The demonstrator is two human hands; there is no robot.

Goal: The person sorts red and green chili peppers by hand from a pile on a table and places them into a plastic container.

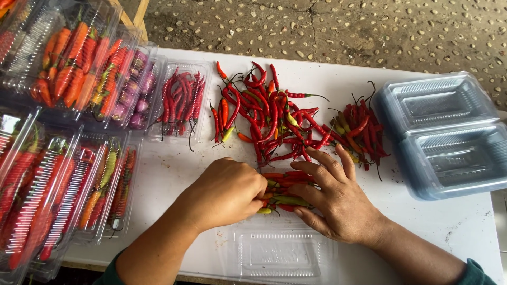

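A: Head view, hand status?

B: Left hand [224, 192] curled, fingers together on a small bunch of chillies [282, 189]; right hand [335, 198] flat, fingers spread, touching the same bunch. Bunch lies on the white bench [449, 227], just above an open clear tray [277, 256].

A: Packages?

B: Filled clear packs [63, 174] stacked left. 2 empty bluish trays [446, 134] right. Loose chilli pile [274, 116] between them.

Packed trays [63, 132] left, stacked tubs [443, 132] right
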